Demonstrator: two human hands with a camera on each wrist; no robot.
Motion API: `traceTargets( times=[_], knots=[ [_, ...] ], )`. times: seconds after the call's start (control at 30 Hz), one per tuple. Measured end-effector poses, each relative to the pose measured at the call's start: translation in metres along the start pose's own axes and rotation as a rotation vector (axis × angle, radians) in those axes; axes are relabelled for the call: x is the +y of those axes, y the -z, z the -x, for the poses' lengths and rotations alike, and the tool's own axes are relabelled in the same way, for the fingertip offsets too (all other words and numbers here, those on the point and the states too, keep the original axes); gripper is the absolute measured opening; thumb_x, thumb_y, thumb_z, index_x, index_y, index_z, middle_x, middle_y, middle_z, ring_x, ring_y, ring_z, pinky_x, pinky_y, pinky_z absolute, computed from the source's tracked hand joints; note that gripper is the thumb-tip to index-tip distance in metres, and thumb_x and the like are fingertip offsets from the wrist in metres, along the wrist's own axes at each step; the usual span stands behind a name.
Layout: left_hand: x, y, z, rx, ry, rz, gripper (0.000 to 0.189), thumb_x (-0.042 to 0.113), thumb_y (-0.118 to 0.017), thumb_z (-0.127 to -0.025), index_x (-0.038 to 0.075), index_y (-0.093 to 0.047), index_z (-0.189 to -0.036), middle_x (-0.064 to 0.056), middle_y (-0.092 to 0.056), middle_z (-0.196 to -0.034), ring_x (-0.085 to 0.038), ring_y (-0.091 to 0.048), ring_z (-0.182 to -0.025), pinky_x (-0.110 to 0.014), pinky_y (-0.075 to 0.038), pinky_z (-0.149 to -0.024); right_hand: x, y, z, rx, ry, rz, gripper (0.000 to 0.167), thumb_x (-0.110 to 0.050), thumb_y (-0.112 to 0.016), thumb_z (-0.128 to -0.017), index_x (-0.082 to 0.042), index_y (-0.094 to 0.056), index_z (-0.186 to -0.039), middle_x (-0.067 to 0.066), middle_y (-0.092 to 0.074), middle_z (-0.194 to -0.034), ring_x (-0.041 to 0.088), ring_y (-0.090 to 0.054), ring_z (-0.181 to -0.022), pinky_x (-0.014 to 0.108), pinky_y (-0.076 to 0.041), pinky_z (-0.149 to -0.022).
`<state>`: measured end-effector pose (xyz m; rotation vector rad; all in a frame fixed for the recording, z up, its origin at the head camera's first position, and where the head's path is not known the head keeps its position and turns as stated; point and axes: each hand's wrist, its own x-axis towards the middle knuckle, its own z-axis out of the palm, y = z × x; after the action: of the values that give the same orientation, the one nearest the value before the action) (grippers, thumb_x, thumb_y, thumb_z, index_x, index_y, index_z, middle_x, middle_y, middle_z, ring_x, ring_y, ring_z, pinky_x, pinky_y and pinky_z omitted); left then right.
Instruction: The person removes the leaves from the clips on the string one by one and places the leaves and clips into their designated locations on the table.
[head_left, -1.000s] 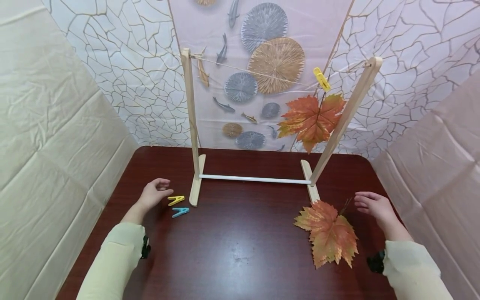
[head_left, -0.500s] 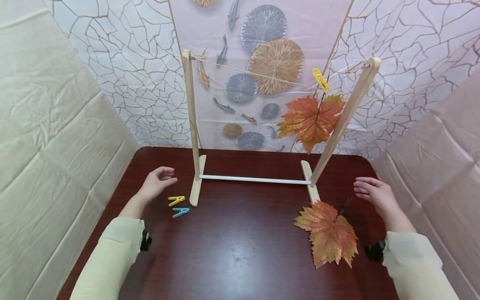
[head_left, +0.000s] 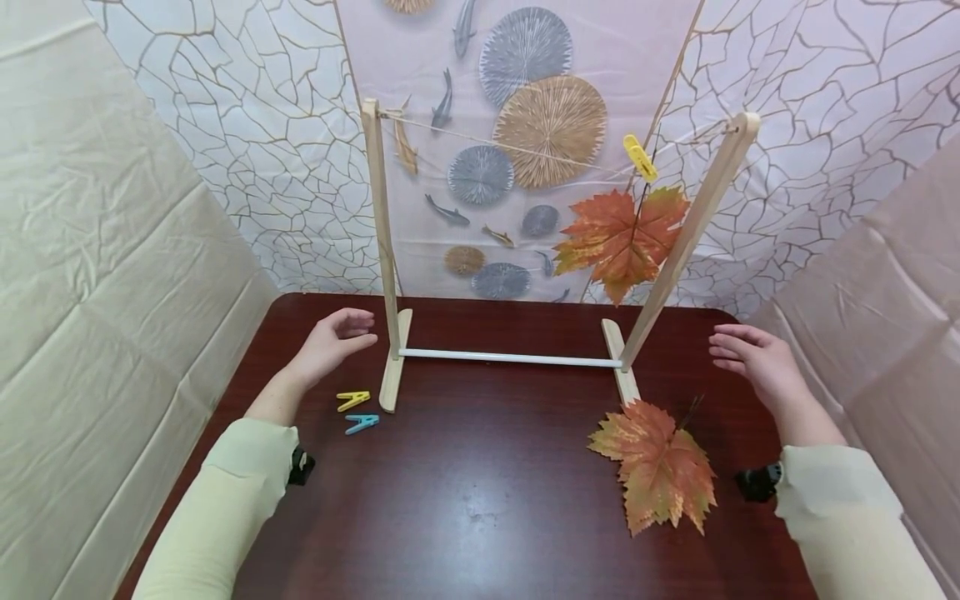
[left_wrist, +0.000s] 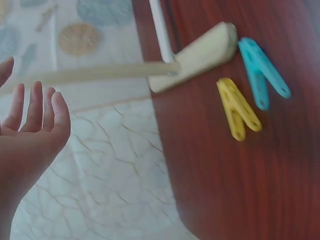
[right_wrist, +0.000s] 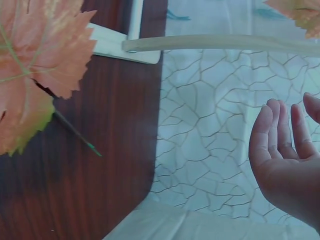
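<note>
My left hand (head_left: 333, 343) is raised beside the left post of a wooden rack (head_left: 382, 225), fingers relaxed and holding nothing. Below it on the table lie a yellow clothespin (head_left: 352, 401) and a blue clothespin (head_left: 362, 423), both also plain in the left wrist view. My right hand (head_left: 761, 362), likewise holding nothing, hovers right of the rack's other post. Nearer the front, an orange maple leaf (head_left: 660, 471) lies on the table with its stem toward that hand. Another maple leaf (head_left: 626, 237) hangs from the rack's string under a yellow clothespin (head_left: 641, 158).
The string (head_left: 502, 142) runs between the tops of the two posts. A white rod (head_left: 510, 358) joins the rack's feet low over the dark red table (head_left: 465, 500). Patterned cloth hangs behind, and pale padded walls (head_left: 97, 292) stand at both sides.
Both hands have moved up and away from the table's front. The left went from beside the clothespins toward the left post; the right left the leaf's stem. Leaves and clothespins stayed put.
</note>
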<state>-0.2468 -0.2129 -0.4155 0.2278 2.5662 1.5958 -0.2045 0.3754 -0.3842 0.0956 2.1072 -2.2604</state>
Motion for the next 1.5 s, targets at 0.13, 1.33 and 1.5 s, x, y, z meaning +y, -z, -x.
traceTargets(
  times=[0.13, 1.33, 1.5],
  knots=[
    [0.019, -0.008, -0.004, -0.039, -0.030, 0.015, 0.044, 0.014, -0.064, -0.088, -0.002, -0.049, -0.127, -0.023, -0.051, -0.130, -0.034, -0.051, -0.120, -0.044, -0.044, -0.099, -0.009, -0.003, -0.001, 0.003, 0.023, -0.011, 0.021, -0.007, -0.053, -0.094, -0.022, -0.068, -0.090, -0.011, -0.070, -0.081, 0.003, -0.066, -0.072, 0.016, -0.054, -0.063],
    [0.159, -0.047, -0.051, -0.097, -0.285, 0.100, 0.041, 0.011, -0.066, -0.085, 0.005, -0.053, -0.124, -0.013, -0.057, -0.125, -0.024, -0.054, -0.117, -0.037, -0.045, -0.096, -0.083, -0.077, -0.015, 0.000, 0.188, -0.019, 0.013, -0.010, -0.065, -0.086, -0.014, -0.067, -0.099, -0.008, -0.067, -0.093, 0.003, -0.064, -0.081, 0.016, -0.054, -0.066],
    [0.181, -0.055, -0.063, -0.105, -0.321, 0.128, 0.041, 0.009, -0.067, -0.085, 0.004, -0.053, -0.123, -0.014, -0.057, -0.124, -0.024, -0.055, -0.114, -0.034, -0.047, -0.095, -0.090, -0.086, -0.016, 0.005, 0.218, 0.089, 0.019, -0.013, -0.066, -0.086, -0.013, -0.064, -0.105, -0.011, -0.066, -0.096, 0.002, -0.063, -0.087, 0.015, -0.053, -0.067]
  ],
)
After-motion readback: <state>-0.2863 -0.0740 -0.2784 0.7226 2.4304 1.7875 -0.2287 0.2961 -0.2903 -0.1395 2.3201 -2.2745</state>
